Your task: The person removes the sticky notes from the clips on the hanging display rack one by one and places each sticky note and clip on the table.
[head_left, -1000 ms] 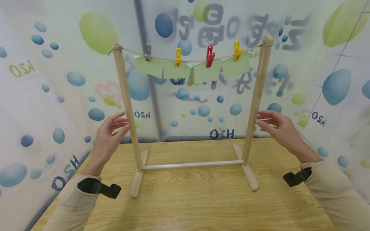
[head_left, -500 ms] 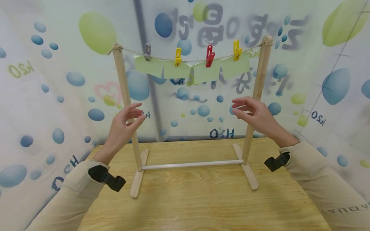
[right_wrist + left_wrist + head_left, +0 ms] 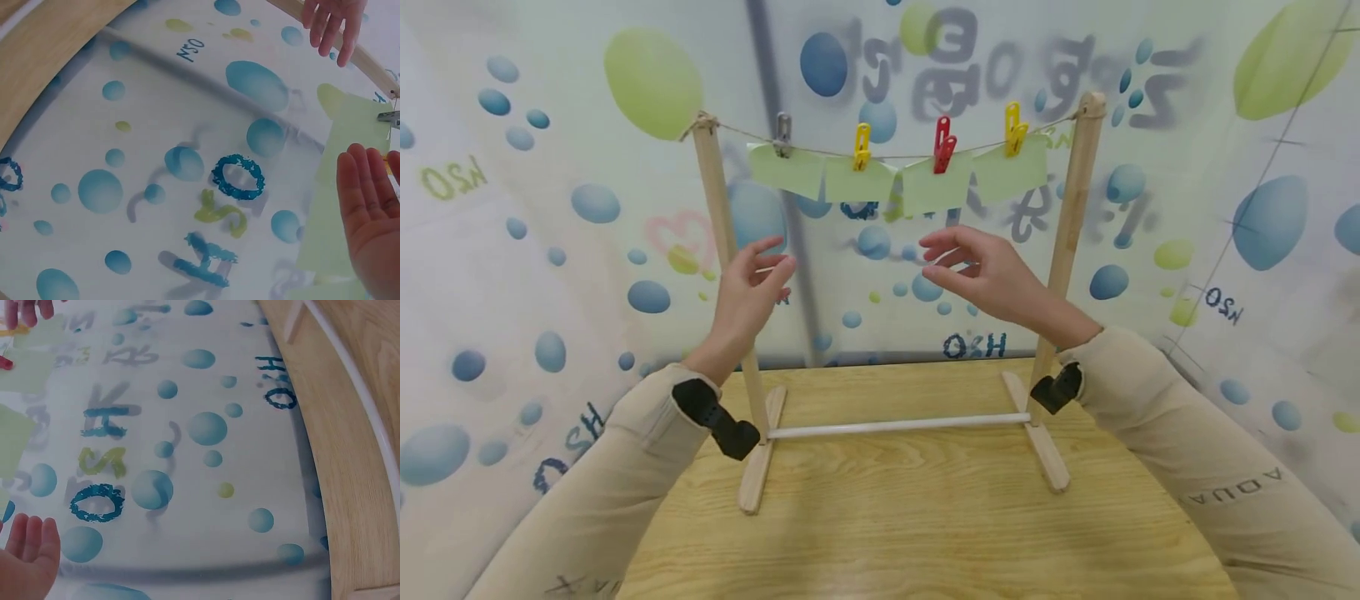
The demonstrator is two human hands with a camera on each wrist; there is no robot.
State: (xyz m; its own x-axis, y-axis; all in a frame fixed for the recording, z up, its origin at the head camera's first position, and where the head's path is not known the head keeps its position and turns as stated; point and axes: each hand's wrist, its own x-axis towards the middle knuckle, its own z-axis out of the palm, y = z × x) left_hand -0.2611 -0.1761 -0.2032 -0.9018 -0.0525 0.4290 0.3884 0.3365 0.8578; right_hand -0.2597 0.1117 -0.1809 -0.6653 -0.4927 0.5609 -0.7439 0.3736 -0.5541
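Note:
My left hand (image 3: 748,292) is raised in front of the left wooden post (image 3: 715,192), fingers relaxed and holding nothing. My right hand (image 3: 985,271) hovers to the right of centre, below the hanging papers, its fingers loosely bent around nothing. Between the posts a thin string (image 3: 745,133) carries several pale green paper pieces (image 3: 936,187). Clipping them are a grey clothespin (image 3: 784,133), a yellow clothespin (image 3: 862,148), a red clothespin (image 3: 943,146) and another yellow clothespin (image 3: 1015,131). In the right wrist view, my right palm (image 3: 372,225) overlaps a green paper (image 3: 337,187).
The right wooden post (image 3: 1075,200) stands behind my right forearm. A white rod (image 3: 895,426) joins the two wooden feet (image 3: 1048,458) low over the wood-grain table (image 3: 880,525). Behind is a patterned curtain (image 3: 880,317) with blue and green spots.
Both hands have moved inward and upward from outside the posts. The right hand has travelled farther, toward the middle. The frame, papers and clothespins look the same.

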